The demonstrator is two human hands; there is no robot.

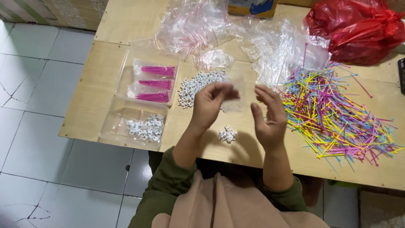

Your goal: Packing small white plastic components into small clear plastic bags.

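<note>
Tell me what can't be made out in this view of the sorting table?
- Small clear bag between the left hand and right hand: motion blur hides its contents and the grip.
- Red plastic bag: opaque, contents hidden.
- Blue-and-yellow box: cut off by the top edge.
- Dark object: cut off by the right edge.
</note>
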